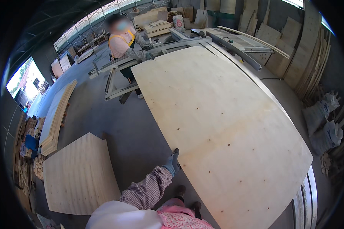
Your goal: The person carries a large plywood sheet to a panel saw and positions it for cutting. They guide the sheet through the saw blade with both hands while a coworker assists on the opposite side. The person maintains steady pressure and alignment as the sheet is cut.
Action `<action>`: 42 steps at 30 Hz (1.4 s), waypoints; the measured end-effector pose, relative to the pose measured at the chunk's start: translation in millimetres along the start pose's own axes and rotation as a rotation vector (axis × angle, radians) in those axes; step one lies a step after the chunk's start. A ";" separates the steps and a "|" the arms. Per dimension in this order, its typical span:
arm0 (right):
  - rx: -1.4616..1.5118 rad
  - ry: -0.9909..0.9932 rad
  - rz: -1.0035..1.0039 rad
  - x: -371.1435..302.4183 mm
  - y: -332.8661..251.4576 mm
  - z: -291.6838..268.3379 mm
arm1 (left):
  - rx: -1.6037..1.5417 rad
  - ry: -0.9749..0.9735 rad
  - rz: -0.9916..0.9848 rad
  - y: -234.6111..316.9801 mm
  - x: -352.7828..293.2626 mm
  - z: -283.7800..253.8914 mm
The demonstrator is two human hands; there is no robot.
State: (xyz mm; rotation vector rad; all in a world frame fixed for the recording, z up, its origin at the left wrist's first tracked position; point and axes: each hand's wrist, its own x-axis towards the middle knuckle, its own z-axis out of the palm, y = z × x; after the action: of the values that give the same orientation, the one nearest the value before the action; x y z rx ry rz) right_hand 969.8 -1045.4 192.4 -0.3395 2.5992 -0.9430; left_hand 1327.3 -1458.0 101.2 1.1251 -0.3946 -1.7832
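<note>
A large pale plywood sheet (225, 126) with scattered dark knots lies across a sliding table saw (202, 41). My left hand (172, 164), in a blue-grey glove below a checked sleeve, grips the sheet's left edge. Its thumb shows at the edge, while the fingers are partly hidden. My right hand is out of the picture. At the sheet's far left corner, a person in a yellow vest (121, 42) has gloved hands (146, 53) by the saw's frame and the corner.
A stack of plywood panels (80, 175) stands to my left, with longer sheets (59, 114) behind. White sacks (325, 126) and leaning boards (305, 49) line the right wall. Metal rails (306, 194) run beneath the sheet's near right side. My shoes (180, 190) are close to its edge.
</note>
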 end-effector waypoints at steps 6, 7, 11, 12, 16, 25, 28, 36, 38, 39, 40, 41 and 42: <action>-0.043 0.023 -0.017 -13.2 15.9 -11.8 | -0.105 0.097 0.108 41.0 -84.5 9.4; -0.049 0.026 -0.024 -15.4 19.7 -13.0 | -0.106 0.117 0.125 45.8 -95.9 2.7; -0.104 0.051 -0.065 -19.1 41.0 -24.9 | -0.083 0.125 0.140 66.4 -119.0 -50.2; -0.178 0.062 -0.112 -16.4 58.6 -25.6 | -0.073 0.130 0.155 69.7 -117.7 -72.1; -0.094 -0.016 -0.027 -35.5 0.9 -29.2 | -0.088 0.173 0.205 92.0 -125.5 -114.0; -0.127 -0.100 -0.193 -18.3 -47.7 -27.3 | -0.100 0.283 0.238 111.6 -158.2 -126.9; -0.062 -0.107 -0.136 -3.8 -59.8 -19.7 | -0.163 0.307 0.232 95.0 -153.4 -128.2; 0.219 -0.121 0.050 46.5 10.6 9.8 | -0.323 0.303 0.161 49.8 -131.8 -133.5; 0.241 -0.138 0.092 52.9 10.3 13.8 | -0.222 0.489 0.222 20.0 -107.6 -193.7; 0.255 -0.146 0.108 56.4 11.4 13.6 | -0.249 0.525 0.231 15.9 -103.9 -190.5; 0.236 -0.114 0.103 56.7 10.1 12.4 | -0.298 0.500 0.214 28.0 -115.0 -154.9; 0.210 -0.111 0.150 55.5 7.5 10.4 | -0.264 0.513 0.219 22.2 -109.6 -154.3; 0.189 -0.122 0.086 59.2 9.6 12.1 | -0.229 0.540 0.237 21.3 -114.2 -162.7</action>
State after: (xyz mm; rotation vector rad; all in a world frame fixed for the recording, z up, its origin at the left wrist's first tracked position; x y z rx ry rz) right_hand 919.9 -1065.2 163.0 -0.2265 2.3726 -1.0916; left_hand 1487.2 -1338.4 89.6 1.2783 0.0035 -1.2212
